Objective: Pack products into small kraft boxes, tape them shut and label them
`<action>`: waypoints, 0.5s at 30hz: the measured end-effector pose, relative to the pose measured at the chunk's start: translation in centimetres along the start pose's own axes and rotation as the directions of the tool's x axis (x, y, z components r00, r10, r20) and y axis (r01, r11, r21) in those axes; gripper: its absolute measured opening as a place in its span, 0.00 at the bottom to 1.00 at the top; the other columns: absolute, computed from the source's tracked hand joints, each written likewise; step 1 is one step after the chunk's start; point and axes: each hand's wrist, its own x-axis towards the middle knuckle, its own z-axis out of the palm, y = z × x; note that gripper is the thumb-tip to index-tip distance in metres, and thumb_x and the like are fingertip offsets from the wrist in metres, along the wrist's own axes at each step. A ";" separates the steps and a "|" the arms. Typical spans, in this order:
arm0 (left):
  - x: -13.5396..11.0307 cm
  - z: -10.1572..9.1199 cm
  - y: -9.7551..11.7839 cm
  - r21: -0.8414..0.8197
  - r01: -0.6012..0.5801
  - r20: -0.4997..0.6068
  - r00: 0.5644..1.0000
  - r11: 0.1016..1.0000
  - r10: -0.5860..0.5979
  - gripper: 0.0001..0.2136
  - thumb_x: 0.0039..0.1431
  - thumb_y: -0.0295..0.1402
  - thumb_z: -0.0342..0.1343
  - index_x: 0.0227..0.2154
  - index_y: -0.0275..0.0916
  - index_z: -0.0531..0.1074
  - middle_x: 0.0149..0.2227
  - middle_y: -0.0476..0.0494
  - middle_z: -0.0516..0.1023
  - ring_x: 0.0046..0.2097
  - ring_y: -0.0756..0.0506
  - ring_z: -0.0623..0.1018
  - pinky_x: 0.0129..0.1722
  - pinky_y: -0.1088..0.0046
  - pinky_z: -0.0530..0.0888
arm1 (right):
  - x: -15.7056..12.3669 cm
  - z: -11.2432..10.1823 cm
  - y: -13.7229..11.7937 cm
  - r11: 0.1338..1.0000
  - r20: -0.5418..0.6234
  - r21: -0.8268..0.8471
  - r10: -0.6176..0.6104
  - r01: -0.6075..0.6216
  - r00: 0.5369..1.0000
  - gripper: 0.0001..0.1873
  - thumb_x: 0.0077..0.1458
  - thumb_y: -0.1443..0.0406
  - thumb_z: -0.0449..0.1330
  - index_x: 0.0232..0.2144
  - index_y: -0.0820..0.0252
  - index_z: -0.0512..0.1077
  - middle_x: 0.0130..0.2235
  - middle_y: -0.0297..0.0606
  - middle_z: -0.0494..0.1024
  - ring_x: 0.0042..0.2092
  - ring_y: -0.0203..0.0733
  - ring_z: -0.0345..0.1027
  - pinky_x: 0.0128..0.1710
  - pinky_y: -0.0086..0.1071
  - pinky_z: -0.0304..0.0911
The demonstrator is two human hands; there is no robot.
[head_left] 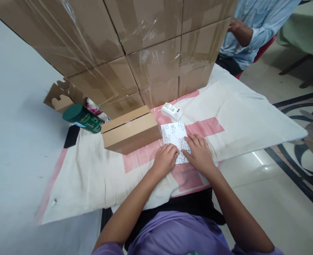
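A white paper sheet [175, 136] printed with small dark outlined shapes lies on the cloth in front of me. My left hand [167, 158] rests over its lower left part, fingers curled together and thumb side toward the sheet; whatever is at the fingertips is hidden. On the sheet's right edge, my right hand [199, 152] lies flat with its fingers stretched forward and its thumb apart. Just left of the sheet stands a closed brown cardboard box [132, 132]. Beyond the sheet is a white tape dispenser [171, 111].
A tall stack of taped cartons [153, 56] walls off the table's far side. Left of the box are a green canister [83, 118] and an open cardboard carton [63, 95]. A cream and pink cloth [87, 177] covers the table. Another person [252, 32] sits at the far right.
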 end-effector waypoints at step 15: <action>-0.6 -0.4 0.4 -0.128 0.051 -0.059 0.997 0.990 -0.059 0.06 0.71 0.31 0.47 0.38 0.43 0.69 0.41 0.45 0.77 0.45 0.43 0.75 0.47 0.63 0.71 | -0.2 -0.6 -0.1 0.998 -0.018 0.024 -0.063 0.064 0.998 0.27 0.71 0.55 0.45 0.65 0.59 0.64 0.66 0.51 0.66 0.66 0.60 0.55 0.64 0.55 0.51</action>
